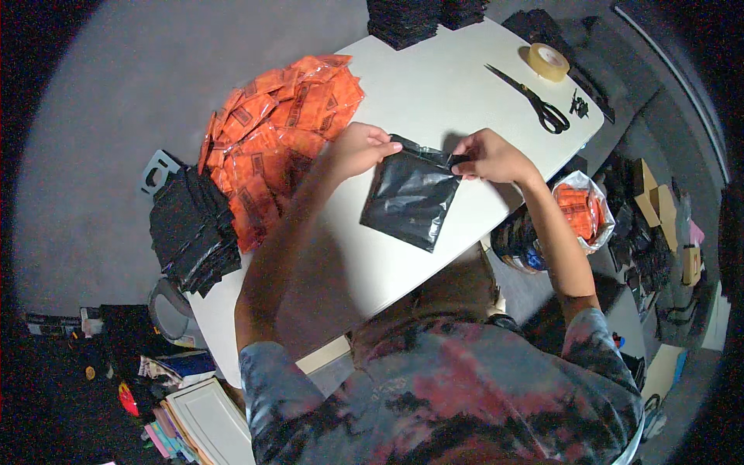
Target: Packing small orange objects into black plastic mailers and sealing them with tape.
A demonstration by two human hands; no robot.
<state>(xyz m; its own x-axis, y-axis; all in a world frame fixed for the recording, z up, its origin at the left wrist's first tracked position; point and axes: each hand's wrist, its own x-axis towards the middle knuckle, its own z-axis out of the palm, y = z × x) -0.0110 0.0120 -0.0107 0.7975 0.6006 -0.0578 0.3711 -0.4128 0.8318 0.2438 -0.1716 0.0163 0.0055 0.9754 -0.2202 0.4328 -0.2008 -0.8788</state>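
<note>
While it hangs just above the white surface, the black plastic bag is stretched between both hands. The left hand pinches its upper left corner, and the right hand is clamped on the upper right corner. Left of the bag lies a heap of orange packets. Scissors and a tape roll sit well apart, beyond the right hand.

hands holding black pouch, white table

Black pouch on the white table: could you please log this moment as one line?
left hand: grips black pouch top | right hand: pinches top corner | orange packets: piled left | scissors, tape roll: untouched
</note>
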